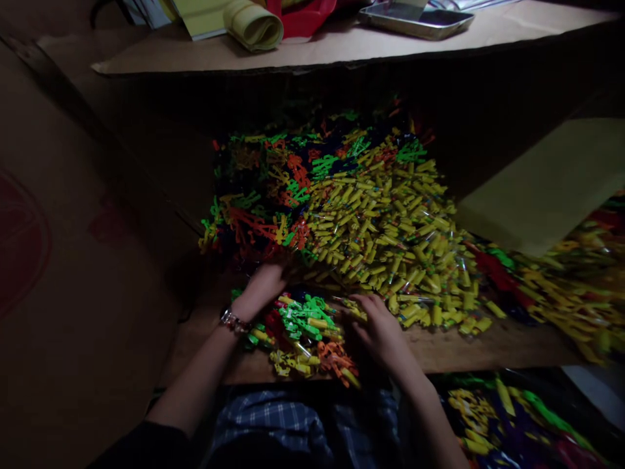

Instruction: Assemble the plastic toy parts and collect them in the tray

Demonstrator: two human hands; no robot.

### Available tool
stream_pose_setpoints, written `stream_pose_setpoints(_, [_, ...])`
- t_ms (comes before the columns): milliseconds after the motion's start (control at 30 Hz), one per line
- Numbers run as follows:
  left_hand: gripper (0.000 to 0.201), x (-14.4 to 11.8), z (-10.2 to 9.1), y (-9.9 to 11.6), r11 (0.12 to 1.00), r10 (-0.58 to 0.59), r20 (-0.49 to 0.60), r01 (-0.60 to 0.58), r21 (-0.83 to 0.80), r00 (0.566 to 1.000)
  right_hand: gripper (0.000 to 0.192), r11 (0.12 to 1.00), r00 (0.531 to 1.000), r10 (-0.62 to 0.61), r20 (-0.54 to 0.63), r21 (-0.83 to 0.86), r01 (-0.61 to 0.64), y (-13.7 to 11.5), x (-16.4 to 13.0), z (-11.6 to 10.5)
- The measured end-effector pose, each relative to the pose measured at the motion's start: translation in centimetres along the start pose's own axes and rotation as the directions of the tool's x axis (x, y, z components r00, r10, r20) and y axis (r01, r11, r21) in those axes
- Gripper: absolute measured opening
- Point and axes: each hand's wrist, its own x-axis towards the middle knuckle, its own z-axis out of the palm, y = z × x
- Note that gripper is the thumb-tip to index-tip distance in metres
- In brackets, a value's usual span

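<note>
Dimly, we make out our left hand [261, 281] spread flat on the plastic pieces [375, 221] heaped across the board [488, 345]; our right hand [378, 329] pinches a yellow piece [352, 307], its fingertips hidden.

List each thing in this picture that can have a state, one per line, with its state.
left hand: palm down, reaching into the mixed coloured pieces
right hand: fingers curled on pieces at the pile's near edge; grip unclear
yellow plastic pieces: heaped loose
green, orange and red pieces: small tangled heap between the hands
wristwatch: worn on the left wrist
yellow paper roll: rolled, lying on the shelf
metal tray: flat on the shelf
</note>
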Motion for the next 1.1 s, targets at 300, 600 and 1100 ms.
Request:
stream_pose_setpoints(300, [0.024, -2.2, -2.5, 1.3, 0.958, 0.061, -0.204, -0.115, -0.264, 0.977, 0.018, 0.754, 0.962, 0.199, -0.187, 0.656, -0.029, -3.8, 2.2, -1.4])
stream_pose_setpoints(600, [0.015, -5.7, 0.8, 7.4, 0.493, -0.224, -0.123, 0.003, -0.870, 0.967, 0.020, 0.534, 0.942, 0.288, -0.172, 0.846, -0.009, -7.0, 1.8, -0.4])
stream_pose_setpoints(1100, [0.035, -4.4, -2.9, 1.1, 0.936, -0.058, -0.264, -0.040, -0.350, 0.963, 0.032, 0.660, 0.984, 0.177, -0.002, 0.742, -0.117, -5.7, 0.9, -1.0])
